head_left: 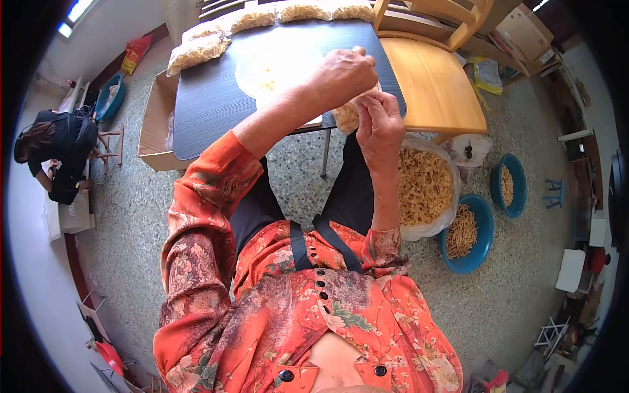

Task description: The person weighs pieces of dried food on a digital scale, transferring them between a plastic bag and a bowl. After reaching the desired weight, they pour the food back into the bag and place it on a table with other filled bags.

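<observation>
My left hand [344, 75], closed in a fist, grips near the top of a clear plastic bag [346, 118] of pale yellow dried pieces. Lower and to the right, my right hand [381, 124] pinches the same bag. The bag hangs at the near right edge of the dark table [209, 118], partly hidden by my hands. My left forearm crosses over a bright white round tray [246, 75], where a few yellow bits [267, 84] lie. Glare washes out much of this tray.
Several filled bags [196, 52] line the table's back edge. An open cardboard box [154, 121] stands left, a wooden chair [432, 85] right. On the floor are a large bag of dried pieces [422, 187] and blue basins [483, 245]. Another person [62, 144] sits far left.
</observation>
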The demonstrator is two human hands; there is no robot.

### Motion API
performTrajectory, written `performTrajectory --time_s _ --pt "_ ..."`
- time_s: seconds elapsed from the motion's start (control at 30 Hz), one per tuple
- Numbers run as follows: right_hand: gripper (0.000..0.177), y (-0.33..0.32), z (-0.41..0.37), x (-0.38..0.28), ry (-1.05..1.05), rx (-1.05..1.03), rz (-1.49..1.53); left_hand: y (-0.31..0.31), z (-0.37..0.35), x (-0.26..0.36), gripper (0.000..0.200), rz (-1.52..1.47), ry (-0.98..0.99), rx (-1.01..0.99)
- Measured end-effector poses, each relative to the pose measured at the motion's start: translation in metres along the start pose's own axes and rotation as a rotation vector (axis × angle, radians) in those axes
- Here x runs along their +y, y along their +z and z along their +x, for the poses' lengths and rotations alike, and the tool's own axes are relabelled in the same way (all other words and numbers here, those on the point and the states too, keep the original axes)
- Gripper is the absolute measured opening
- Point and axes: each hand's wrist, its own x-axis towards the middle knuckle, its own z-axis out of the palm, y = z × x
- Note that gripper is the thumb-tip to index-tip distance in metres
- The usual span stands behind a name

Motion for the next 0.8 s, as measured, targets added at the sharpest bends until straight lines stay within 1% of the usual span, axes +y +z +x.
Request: performTrajectory --time_s 0.03,0.13,0.17,0.2,0.27,0.3,0.43,0.5,0.53,0.6,0.63,0.67,0.73,0.77,0.8 --pt "0.013 -0.001 0.001 -0.001 0.006 0.000 -0.003 0.002 0.004 0.003 0.008 -0.029 0.011 -0.095" --pt "0.013 -0.004 0.000 0.000 -0.019 -0.001 -0.015 0.006 0.004 0.003 0.008 -0.123 0.076 -0.100" --pt "0.013 -0.004 -0.002 0.002 -0.013 -0.008 -0.011 0.012 0.004 -0.004 0.004 -0.084 0.097 -0.039" --pt "0.013 -0.003 -0.004 0.004 -0.008 -0.013 -0.007 0.014 0.004 -0.009 0.004 -0.086 0.098 -0.042" --pt "0.013 -0.003 -0.003 0.004 -0.004 0.003 -0.013 0.014 0.006 -0.017 0.007 -0.371 0.082 -0.003" --pt "0.012 -0.004 -0.003 0.004 -0.005 0.018 -0.018 0.026 0.007 -0.019 0.010 -0.476 0.100 0.070" --pt "0.010 -0.004 -0.005 0.003 0.009 0.009 -0.004 0.030 0.004 -0.019 0.010 -0.483 0.076 0.016" --pt "0.008 -0.007 -0.005 0.003 0.014 0.004 -0.015 0.035 -0.001 -0.018 0.010 -0.590 0.083 0.169" --pt "0.008 -0.009 -0.005 0.004 0.010 0.002 -0.011 0.034 -0.001 -0.014 0.010 -0.587 0.078 0.171" --pt "0.008 -0.009 -0.003 0.008 -0.038 0.037 -0.050 0.030 0.002 -0.007 0.010 -0.628 -0.085 0.212" --pt "0.010 -0.010 -0.003 0.007 -0.030 0.025 -0.054 0.035 0.003 -0.006 0.012 -0.602 -0.069 0.309" --pt "0.010 -0.010 -0.003 0.006 -0.045 0.014 -0.031 0.033 0.004 -0.004 0.012 -0.552 -0.075 0.313" --pt "0.011 -0.009 -0.004 0.006 -0.038 0.031 -0.039 0.028 0.001 -0.001 0.009 -0.636 -0.112 0.174" --pt "0.011 -0.010 -0.005 0.004 -0.019 0.020 -0.037 0.022 -0.003 0.003 0.007 -0.521 -0.112 0.218" --pt "0.011 -0.010 -0.006 0.003 -0.025 0.017 -0.030 0.021 -0.004 0.001 0.007 -0.516 -0.120 0.220"
